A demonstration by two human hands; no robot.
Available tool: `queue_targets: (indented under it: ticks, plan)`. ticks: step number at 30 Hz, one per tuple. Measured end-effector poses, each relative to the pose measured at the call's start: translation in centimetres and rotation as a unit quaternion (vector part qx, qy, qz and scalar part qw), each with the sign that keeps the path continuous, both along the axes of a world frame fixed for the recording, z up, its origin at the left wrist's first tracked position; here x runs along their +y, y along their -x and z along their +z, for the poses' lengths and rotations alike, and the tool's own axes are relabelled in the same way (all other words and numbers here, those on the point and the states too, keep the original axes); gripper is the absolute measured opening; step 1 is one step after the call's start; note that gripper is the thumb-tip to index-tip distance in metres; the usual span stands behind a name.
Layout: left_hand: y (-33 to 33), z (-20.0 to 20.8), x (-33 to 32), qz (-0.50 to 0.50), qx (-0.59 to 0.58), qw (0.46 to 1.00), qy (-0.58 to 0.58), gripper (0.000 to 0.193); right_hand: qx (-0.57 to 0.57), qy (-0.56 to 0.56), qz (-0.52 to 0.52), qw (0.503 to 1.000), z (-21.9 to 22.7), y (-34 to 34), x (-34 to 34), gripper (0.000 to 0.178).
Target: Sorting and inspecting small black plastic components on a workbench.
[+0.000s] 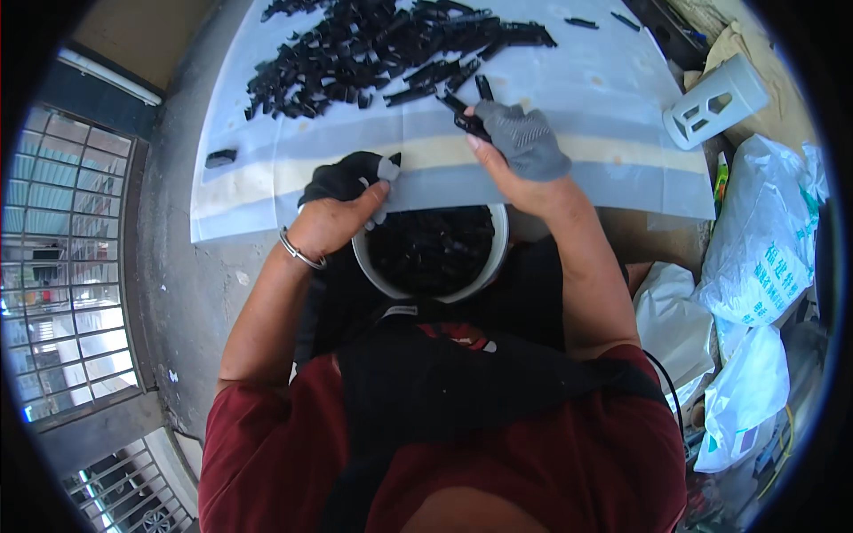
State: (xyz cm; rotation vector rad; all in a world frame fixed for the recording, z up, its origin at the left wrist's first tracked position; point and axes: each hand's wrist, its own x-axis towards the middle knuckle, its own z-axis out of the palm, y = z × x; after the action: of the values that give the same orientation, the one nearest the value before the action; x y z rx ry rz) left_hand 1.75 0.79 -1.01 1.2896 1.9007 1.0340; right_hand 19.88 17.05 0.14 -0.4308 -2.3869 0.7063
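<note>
My right hand, in a grey fingerless glove, grips a slim black plastic part above the table. A similar black part lies just beyond its fingertips. Closed at the table's near edge is my left hand, in a black and grey glove with the thumb bare. A small dark tip shows past its fingers, but most of what it holds is hidden. Below and between the hands stands a pale round bucket, filled with black parts. A large heap of black pieces spreads over the far side.
White sheeting covers the table. One black piece lies alone at left, and two thin ones at far right. A grey plastic basket lies tipped at the right edge. Plastic bags crowd the floor there.
</note>
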Motion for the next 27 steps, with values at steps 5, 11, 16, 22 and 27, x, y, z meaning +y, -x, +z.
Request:
queue_targets:
  ticks: [5,11,16,22,27]
  plan:
    - [0.5,-1.6,-1.0,0.035,-0.081,0.996,0.024,0.015,0.019,-0.12,0.02,0.992,-1.8,-0.2,0.1,0.023]
    - [-0.3,-2.4,-1.1,0.08,-0.208,0.974,-0.03,0.014,-0.003,-0.17,0.057,0.984,-2.6,2.0,-2.9,0.021]
    - [-0.9,-2.1,-1.1,0.078,-0.198,0.977,-0.027,0.017,-0.032,-0.122,0.071,0.989,-3.4,3.8,-4.5,0.018]
    - [-0.6,-2.1,-1.4,0.065,-0.138,0.988,0.0,0.018,-0.074,-0.171,0.06,0.981,-3.6,3.4,-3.2,0.022]
    - [-0.4,-3.0,-2.4,-0.025,0.063,0.994,0.086,0.026,0.048,-0.174,0.06,0.982,-3.1,2.1,-1.0,0.022]
